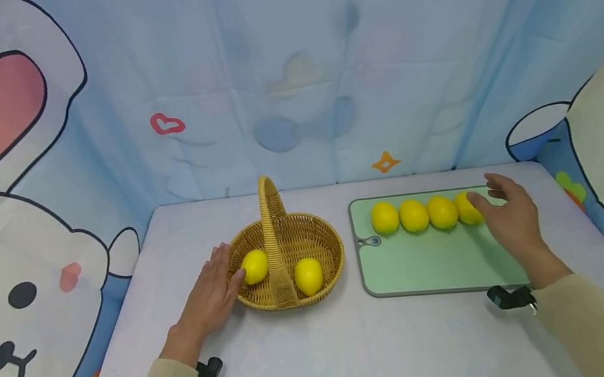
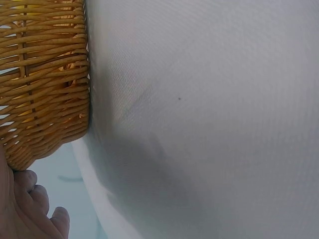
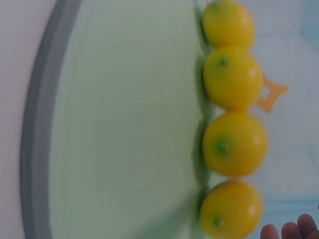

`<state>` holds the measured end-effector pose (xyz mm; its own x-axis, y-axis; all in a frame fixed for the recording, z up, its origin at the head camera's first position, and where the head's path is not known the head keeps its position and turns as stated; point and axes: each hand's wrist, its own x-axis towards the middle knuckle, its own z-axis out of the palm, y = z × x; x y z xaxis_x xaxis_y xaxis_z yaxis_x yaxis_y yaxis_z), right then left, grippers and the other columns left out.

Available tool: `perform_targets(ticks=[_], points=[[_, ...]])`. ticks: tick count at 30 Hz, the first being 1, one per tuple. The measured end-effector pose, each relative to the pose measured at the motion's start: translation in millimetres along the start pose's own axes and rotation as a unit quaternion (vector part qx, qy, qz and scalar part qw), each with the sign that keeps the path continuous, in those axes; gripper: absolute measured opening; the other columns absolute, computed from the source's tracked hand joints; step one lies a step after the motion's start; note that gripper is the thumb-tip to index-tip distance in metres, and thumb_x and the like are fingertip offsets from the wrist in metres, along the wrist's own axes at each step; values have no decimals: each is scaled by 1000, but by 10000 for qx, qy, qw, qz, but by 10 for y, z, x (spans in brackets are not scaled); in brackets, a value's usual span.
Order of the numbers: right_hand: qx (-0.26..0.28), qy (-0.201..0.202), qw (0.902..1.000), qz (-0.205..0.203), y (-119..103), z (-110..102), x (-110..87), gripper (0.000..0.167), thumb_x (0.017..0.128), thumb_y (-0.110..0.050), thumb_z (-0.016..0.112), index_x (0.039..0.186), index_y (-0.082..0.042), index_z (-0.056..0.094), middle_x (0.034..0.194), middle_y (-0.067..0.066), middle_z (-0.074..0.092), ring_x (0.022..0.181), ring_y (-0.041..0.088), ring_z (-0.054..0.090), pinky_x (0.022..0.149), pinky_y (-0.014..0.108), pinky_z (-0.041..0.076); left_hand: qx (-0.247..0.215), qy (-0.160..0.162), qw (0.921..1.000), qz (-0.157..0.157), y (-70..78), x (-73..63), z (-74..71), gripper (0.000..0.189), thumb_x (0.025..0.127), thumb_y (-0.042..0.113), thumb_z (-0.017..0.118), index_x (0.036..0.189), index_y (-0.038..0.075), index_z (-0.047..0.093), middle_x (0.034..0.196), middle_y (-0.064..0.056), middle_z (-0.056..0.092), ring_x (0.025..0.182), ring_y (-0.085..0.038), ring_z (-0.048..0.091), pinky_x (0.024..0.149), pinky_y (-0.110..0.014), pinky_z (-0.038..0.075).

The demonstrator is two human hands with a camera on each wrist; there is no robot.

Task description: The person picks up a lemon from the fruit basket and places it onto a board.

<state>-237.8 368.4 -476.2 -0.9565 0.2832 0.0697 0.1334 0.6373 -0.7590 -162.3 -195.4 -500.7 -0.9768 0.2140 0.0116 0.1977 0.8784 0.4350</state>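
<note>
A wicker basket [image 1: 313,229] with a tall arched handle holds two lemons, a left lemon [image 1: 255,266] and a right lemon [image 1: 309,276]. My left hand [image 1: 207,299] rests against the basket's left side, fingers extended, thumb over the rim by the left lemon. On a green cutting board [image 1: 421,268], several lemons stand in a touching row along the back. At the row's right end, my right hand [image 1: 513,221] is beside the last lemon [image 1: 468,208], with the thumb overlapping it in the head view. In the right wrist view its fingertips [image 3: 290,231] appear apart from that lemon [image 3: 232,209].
Both basket and board lie on a table with a white cloth [image 1: 328,355]. Behind it hangs a blue printed curtain [image 1: 289,32]. A spoon-like mark [image 1: 370,241] shows at the board's left edge.
</note>
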Motion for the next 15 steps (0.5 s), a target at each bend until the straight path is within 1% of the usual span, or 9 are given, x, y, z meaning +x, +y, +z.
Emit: perform_targets(ticks=[2,6,7,9,12,13,15], points=[[32,-40,9998,-206,-120,29,-71,71,108,-46,56,166,-13,33,164,21,41,146,43,42,114,65,45,-2,-6,10000,4,1,4,-1,77,114,49,35,169,2,9,176,-18,15,164,-35,16,134,-53,15],[230,-175,9965,-779,-405,98,-202,69,107,-42,60,165,-12,37,160,22,44,143,43,45,110,61,49,-24,-1,10000,-7,8,5,-7,77,114,49,36,169,2,9,176,-17,15,164,-35,16,134,-52,15],[323,-229,9951,-907,-470,123,-231,68,107,-40,62,164,-12,38,160,22,45,141,43,47,109,53,52,-31,5,10000,-7,8,4,-8,77,114,49,36,169,2,10,176,-18,15,164,-35,16,134,-53,15],[501,-356,9915,-1150,-601,195,-294,66,106,-37,65,163,-12,41,158,22,46,139,43,49,105,35,54,-40,2,10000,-14,6,0,-7,77,114,49,36,169,2,9,176,-17,15,164,-35,16,134,-53,15],[798,-655,9850,-1383,-792,333,-409,64,104,-34,69,160,-13,46,158,18,48,137,39,51,93,10,48,-52,-18,10000,-20,-2,-4,-2,77,115,50,34,169,2,9,177,-17,14,164,-35,15,134,-53,15],[898,-764,9824,-1448,-860,386,-446,64,104,-32,70,159,-12,47,157,17,49,137,38,52,90,6,46,-57,-34,10000,-26,-3,-4,-3,77,114,50,34,170,3,8,177,-16,14,164,-34,15,134,-52,14],[1029,-982,9780,-1529,-999,495,-517,63,103,-32,72,158,-13,49,158,14,50,138,35,52,93,6,47,-62,-45,10000,-30,0,-3,-5,77,114,51,34,170,4,8,177,-15,14,164,-34,15,134,-52,15]])
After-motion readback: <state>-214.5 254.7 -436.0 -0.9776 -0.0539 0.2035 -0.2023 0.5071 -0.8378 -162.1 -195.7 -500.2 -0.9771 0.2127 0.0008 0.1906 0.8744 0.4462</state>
